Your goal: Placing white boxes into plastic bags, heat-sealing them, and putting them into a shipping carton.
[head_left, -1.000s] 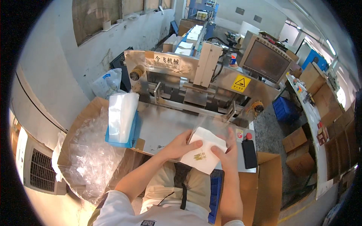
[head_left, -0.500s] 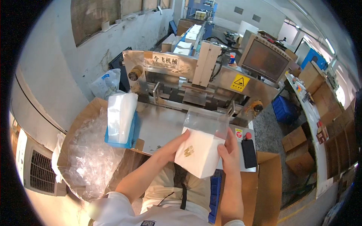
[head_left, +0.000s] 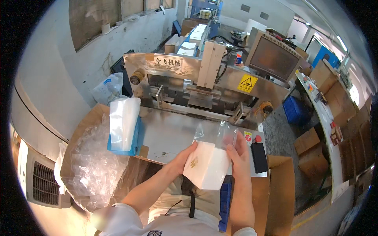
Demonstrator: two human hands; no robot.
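Both hands hold a white block-shaped pack (head_left: 210,167) with gold print, inside a clear plastic bag (head_left: 220,131). The bag's loose end stands up past the pack on the machine side. My left hand (head_left: 184,159) is closed against the pack's left side. On the right, my right hand (head_left: 239,159) grips the other side, its thumb by the bag's upper part. The pack hangs tilted in front of the metal worktable (head_left: 161,135), over my lap. Behind it stands a metal machine (head_left: 165,72) with a horizontal slot.
A blue holder (head_left: 136,145) with a stack of clear bags (head_left: 124,124) sits at the table's left. Below it, a cardboard box (head_left: 71,165) contains loose plastic film (head_left: 94,169). A black phone (head_left: 258,157) and red button (head_left: 258,139) lie to the right, above an open carton (head_left: 279,188).
The pack has turned in my hands, bringing a plain white side more into view. The bag's loose end has gone from spread flat to partly folded. My right hand has shifted slightly.
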